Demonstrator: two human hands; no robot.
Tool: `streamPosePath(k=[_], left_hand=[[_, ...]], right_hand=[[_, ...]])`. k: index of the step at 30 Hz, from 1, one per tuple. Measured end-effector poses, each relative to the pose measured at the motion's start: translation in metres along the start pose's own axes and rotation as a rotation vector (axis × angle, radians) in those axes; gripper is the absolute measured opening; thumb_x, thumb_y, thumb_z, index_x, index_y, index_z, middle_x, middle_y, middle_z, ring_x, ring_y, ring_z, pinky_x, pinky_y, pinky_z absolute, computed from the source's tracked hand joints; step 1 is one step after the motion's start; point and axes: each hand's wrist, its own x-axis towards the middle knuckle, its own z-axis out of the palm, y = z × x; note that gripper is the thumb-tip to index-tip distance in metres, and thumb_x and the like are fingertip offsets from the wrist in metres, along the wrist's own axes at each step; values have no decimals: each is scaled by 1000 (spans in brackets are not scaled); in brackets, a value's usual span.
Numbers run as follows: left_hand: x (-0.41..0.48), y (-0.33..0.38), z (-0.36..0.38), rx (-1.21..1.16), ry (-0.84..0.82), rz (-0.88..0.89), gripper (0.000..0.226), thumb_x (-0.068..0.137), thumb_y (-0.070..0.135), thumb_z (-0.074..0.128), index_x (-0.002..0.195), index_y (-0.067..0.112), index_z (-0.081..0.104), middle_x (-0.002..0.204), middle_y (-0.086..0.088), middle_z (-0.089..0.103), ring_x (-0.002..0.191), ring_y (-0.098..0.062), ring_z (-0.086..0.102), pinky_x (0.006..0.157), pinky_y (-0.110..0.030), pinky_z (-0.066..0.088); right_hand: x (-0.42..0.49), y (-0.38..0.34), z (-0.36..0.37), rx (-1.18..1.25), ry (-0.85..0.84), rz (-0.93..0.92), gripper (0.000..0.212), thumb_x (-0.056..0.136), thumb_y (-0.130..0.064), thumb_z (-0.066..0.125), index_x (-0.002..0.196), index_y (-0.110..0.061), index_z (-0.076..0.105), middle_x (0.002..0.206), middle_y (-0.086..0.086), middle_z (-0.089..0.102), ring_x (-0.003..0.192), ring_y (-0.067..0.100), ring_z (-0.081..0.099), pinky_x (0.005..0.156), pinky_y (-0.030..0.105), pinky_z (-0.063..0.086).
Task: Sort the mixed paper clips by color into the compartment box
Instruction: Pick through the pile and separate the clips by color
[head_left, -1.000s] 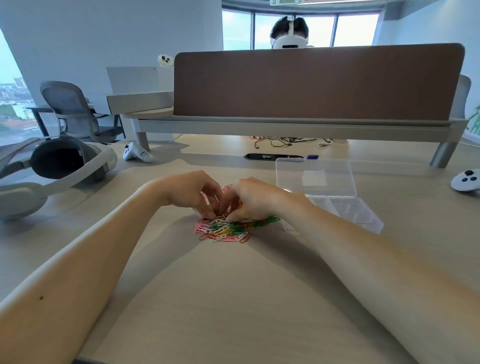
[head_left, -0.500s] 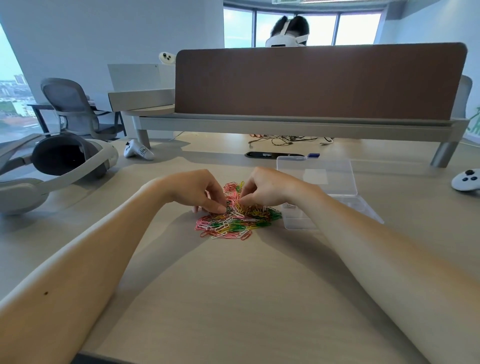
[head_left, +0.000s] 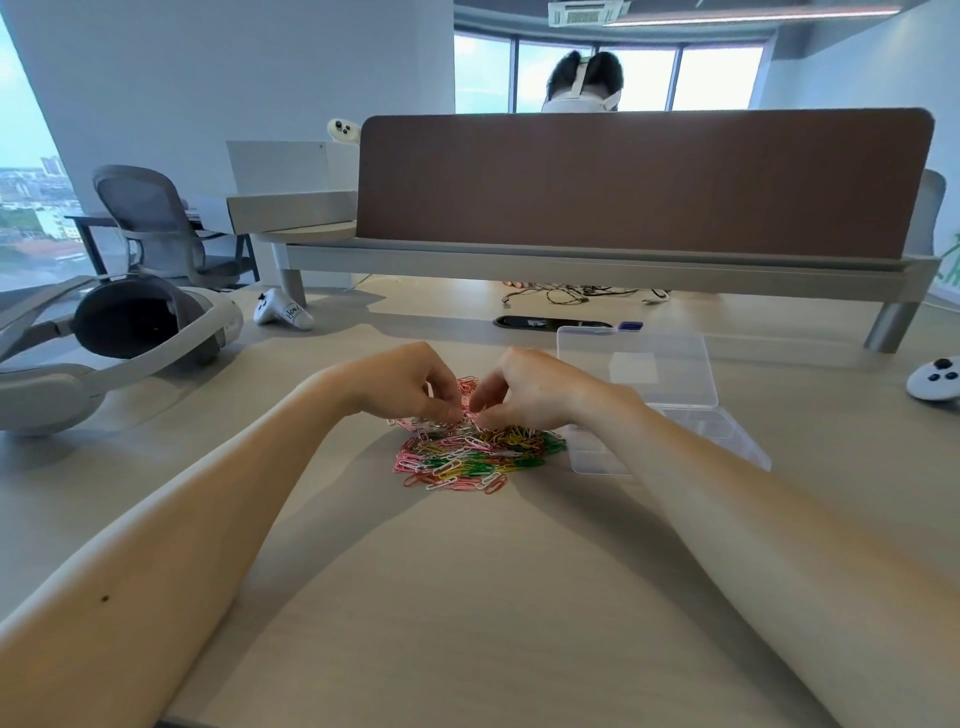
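Headset (head_left: 130, 332) is off at my 10 o'clock. My left hand (head_left: 405, 384) is curled, thumb and forefinger pinched into the far edge of the paper clips (head_left: 467, 460), a mixed pile at 12. My right hand (head_left: 535, 395) is curled the same way, pinching clips right next to the left, and the clear compartment box (head_left: 737, 441) sits open at 2 o'clock, just beside the pile.

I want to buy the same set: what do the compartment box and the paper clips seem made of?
The clear compartment box looks like rigid transparent plastic, glossy: the desk shows through it. The heaped coloured paper clips look like thin bent wire with a smooth coloured coating, probably plastic over metal; no bare core shows.
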Motion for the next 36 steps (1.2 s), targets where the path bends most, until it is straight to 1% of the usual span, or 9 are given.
streamPosePath(k=[4, 8, 11, 14, 21, 27, 31, 33, 36], left_hand=[[-1, 1, 0, -41, 30, 31, 11, 87, 21, 68, 93, 15, 76, 80, 6, 69, 62, 4, 55, 59, -7, 41], [2, 1, 2, -40, 85, 49, 8, 86, 24, 69, 88, 17, 74, 75, 11, 66, 62, 7, 56, 60, -5, 42], [5, -4, 7, 20, 57, 27, 11, 82, 31, 73, 87, 21, 75, 78, 14, 68, 68, 1, 60, 66, -11, 45], [6, -4, 10, 72, -24, 17, 14, 82, 29, 73, 94, 22, 76, 83, 13, 70, 74, -2, 61, 70, -13, 46], [5, -2, 9, 122, -82, -8, 11, 86, 26, 69, 95, 22, 75, 89, 10, 70, 81, -9, 62, 69, -15, 44], [2, -4, 2, 77, -12, -16, 8, 87, 21, 68, 92, 19, 74, 79, 14, 67, 72, -2, 61, 70, -14, 47], [2, -13, -4, 106, 64, -57, 9, 85, 20, 70, 92, 17, 74, 85, 7, 71, 75, -6, 63, 74, -20, 52], [2, -19, -4, 122, 71, -84, 9, 84, 20, 72, 92, 17, 75, 84, 7, 71, 75, -8, 64, 77, -24, 54], [2, -21, -2, 96, 45, -102, 8, 82, 17, 73, 90, 17, 74, 78, 10, 70, 70, -5, 64, 73, -20, 53]], right_hand=[[1, -3, 2, 20, 24, -25, 24, 90, -24, 67, 112, -19, 73, 107, -2, 71, 89, 11, 60, 77, 23, 47], [4, 0, 2, 38, 74, 3, 20, 90, -20, 66, 108, -15, 75, 92, -3, 71, 79, 10, 61, 64, 19, 43], [4, 4, 3, 18, 95, 36, 21, 90, -22, 67, 108, -13, 75, 102, 3, 73, 84, 13, 63, 70, 24, 45], [4, 3, 7, -6, 93, 31, 20, 90, -24, 68, 104, -12, 76, 100, 3, 73, 81, 13, 60, 67, 23, 42], [6, -1, 16, -96, 114, 74, 18, 86, -26, 72, 97, -13, 78, 92, 5, 72, 81, 19, 64, 73, 34, 56], [5, -2, 15, -82, 92, 84, 21, 86, -29, 72, 99, -14, 77, 93, 3, 72, 83, 17, 64, 75, 33, 55], [5, -4, 17, -75, 85, 76, 21, 86, -29, 72, 100, -14, 76, 94, 2, 72, 83, 15, 63, 77, 33, 55], [6, -4, 18, -80, 92, 67, 20, 87, -28, 72, 100, -14, 76, 95, 2, 72, 82, 15, 63, 74, 31, 53], [5, -4, 20, -90, 97, 60, 18, 87, -27, 71, 98, -14, 76, 95, 2, 71, 83, 16, 61, 71, 29, 49]])
